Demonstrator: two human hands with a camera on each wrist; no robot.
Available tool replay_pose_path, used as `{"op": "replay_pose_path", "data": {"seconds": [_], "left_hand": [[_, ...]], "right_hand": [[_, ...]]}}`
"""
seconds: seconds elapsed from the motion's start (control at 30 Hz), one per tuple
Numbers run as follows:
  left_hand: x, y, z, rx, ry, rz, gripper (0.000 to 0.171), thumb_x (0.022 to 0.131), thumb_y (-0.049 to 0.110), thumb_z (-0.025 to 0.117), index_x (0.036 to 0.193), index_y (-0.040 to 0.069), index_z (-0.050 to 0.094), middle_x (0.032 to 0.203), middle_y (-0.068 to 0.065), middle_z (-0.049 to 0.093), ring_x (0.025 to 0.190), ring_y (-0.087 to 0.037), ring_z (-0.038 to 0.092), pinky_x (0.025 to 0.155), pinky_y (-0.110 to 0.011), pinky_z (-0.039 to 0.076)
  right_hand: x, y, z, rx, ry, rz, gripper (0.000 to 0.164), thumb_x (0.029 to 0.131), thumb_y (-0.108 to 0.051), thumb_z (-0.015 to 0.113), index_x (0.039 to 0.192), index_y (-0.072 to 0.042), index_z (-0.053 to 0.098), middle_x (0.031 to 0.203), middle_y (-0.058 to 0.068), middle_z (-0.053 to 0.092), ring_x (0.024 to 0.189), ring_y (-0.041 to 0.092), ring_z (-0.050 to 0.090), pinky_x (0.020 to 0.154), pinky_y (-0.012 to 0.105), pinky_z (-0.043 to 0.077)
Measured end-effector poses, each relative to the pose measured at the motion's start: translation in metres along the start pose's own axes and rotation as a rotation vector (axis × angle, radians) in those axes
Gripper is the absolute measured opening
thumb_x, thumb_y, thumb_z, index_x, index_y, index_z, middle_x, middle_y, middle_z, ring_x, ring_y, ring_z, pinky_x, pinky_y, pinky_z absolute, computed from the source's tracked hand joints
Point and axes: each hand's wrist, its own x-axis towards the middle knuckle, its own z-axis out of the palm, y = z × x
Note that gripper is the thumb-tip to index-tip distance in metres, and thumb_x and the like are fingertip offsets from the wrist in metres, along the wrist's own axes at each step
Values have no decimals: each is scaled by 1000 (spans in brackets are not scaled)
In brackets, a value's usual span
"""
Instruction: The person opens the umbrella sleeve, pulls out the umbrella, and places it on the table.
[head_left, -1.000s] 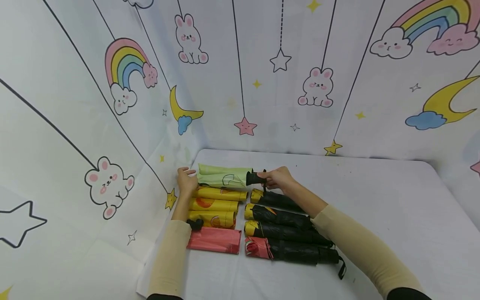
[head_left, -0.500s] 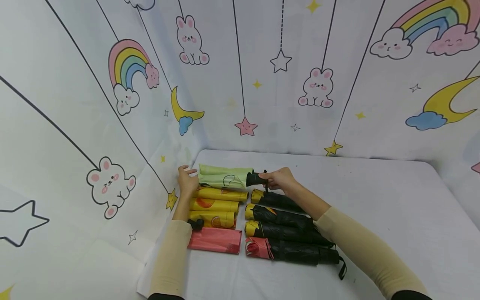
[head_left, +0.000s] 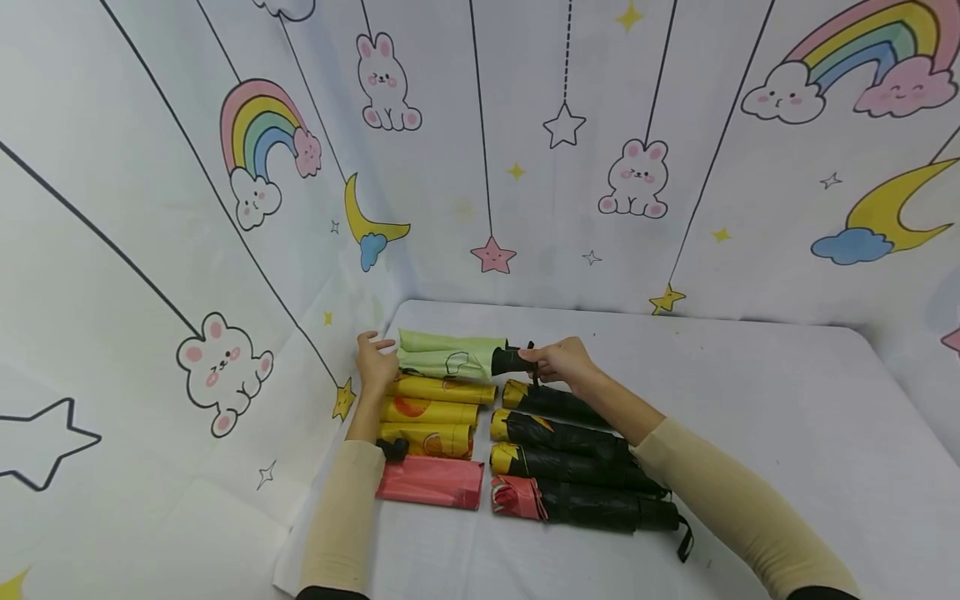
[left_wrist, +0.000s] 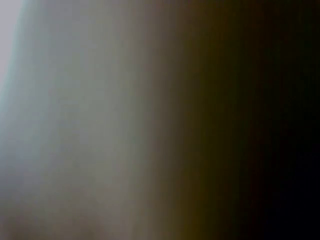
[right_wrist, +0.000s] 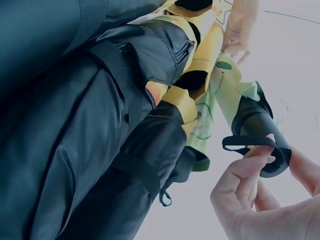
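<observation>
At the back of the row lies a folded umbrella [head_left: 453,363] in light green fabric with a black handle [head_left: 510,361]. My right hand [head_left: 564,362] pinches that handle's end between thumb and fingers; in the right wrist view a black strap [right_wrist: 245,141] loops by the fingertips. My left hand [head_left: 375,362] touches the umbrella's left end, its fingers loosely extended beyond it. In the right wrist view a second light green piece [right_wrist: 202,122] shows beside the held one, with a black end. The left wrist view is only a dark blur.
Yellow orange-print sleeves [head_left: 431,408] and a red sleeve [head_left: 431,482] line the left. To their right lie several folded black umbrellas [head_left: 570,437], the nearest one red-tipped [head_left: 517,497]. All rest on a white table [head_left: 750,433] before a patterned wall covering [head_left: 540,192].
Both hands stay on the green umbrella in nearly the same pose. The whole head view has shifted slightly; the umbrellas and sleeves keep their places.
</observation>
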Motion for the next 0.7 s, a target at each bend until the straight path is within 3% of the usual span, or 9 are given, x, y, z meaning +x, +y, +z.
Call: {"op": "replay_pose_path", "data": {"seconds": [0.13,0.33,0.5,0.7], "left_hand": [[2,0,2,6,7,0,71,91,-14,47,157,6,31,132,-15,66,113,-36,68,44,-26,31],[1,2,4,40,23,19,68,93,-11,51,156,5,33,131,-15,68,93,-35,68,45,-27,32],[0,4,4,50,20,19,66,94,-9,54,155,6,34,131,-14,68,80,-33,65,45,-27,34],[1,2,4,48,26,17,66,94,-9,54,156,6,34,132,-15,68,98,-35,69,45,-27,35]], "right_hand": [[-1,0,-1,-3,4,6,43,92,-31,82,112,6,75,90,13,78,85,27,76,85,40,63],[-2,0,-2,-18,13,-6,45,92,-32,82,113,7,75,102,18,76,87,24,75,87,39,62],[-4,0,-3,-18,20,-15,44,92,-31,81,113,7,75,107,19,76,96,33,75,87,40,62],[-6,-1,-3,-11,9,-16,44,93,-31,81,114,7,75,113,21,74,114,46,68,87,40,62]]}}
